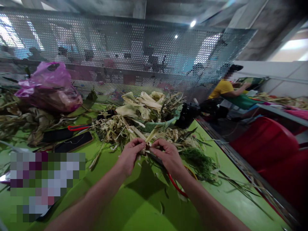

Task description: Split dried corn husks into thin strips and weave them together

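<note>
My left hand [132, 153] and my right hand [166, 154] meet over the middle of the green table [144, 211]. Fingertips of both are pinched on a pale strip of dried husk [152, 134], which sticks up between them. Just beyond stands a green basket [166, 124] heaped with dried husks [141, 106]. Scissors with a red handle [177, 187] lie partly hidden under my right hand and forearm. A loose pile of husk shreds [113, 128] spreads on the table in front of the basket.
A pink plastic bag [49, 88] and a phone [73, 142] sit at the left. A red-handled cutter [78, 127] lies beyond the phone. Green fibres [201, 162] lie at right. A perforated metal screen [115, 61] rises behind. Red chairs [267, 141] and a person in yellow [222, 89] are at the right.
</note>
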{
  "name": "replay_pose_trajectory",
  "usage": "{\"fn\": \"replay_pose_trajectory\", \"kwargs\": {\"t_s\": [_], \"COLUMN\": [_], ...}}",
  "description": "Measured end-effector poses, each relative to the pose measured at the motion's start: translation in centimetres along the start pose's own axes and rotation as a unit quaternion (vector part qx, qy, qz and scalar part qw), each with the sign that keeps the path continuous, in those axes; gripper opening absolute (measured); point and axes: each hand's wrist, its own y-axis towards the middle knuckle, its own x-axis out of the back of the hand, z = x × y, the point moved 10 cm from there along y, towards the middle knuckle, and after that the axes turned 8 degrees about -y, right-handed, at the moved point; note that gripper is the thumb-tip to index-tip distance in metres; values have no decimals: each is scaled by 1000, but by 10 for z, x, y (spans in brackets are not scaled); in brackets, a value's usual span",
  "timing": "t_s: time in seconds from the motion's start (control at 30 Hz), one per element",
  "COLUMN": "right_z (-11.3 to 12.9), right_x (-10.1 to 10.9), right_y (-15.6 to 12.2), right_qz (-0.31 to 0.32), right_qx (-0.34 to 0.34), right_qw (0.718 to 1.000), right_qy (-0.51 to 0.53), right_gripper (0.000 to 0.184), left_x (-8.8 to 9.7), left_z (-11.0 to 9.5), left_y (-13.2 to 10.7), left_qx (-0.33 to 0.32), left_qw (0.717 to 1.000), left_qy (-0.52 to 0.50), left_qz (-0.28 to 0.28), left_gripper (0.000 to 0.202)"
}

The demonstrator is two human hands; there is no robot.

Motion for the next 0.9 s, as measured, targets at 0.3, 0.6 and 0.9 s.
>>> {"fn": "replay_pose_trajectory", "kwargs": {"t_s": [0.3, 0.6, 0.9], "right_z": [4, -16, -24], "right_x": [1, 17, -6], "right_y": [2, 4, 2], "right_qz": [25, -70, 2], "right_qx": [9, -37, -74], "right_qw": [1000, 992, 988], "right_qy": [12, 97, 134], "right_gripper": [18, 18, 6], "left_x": [5, -11, -3], "left_z": [1, -1, 3], "left_y": [3, -4, -1], "left_qx": [12, 5, 3], "left_qw": [998, 992, 1000], "left_qy": [68, 120, 4], "left_qz": [1, 48, 14], "left_gripper": [19, 17, 23]}}
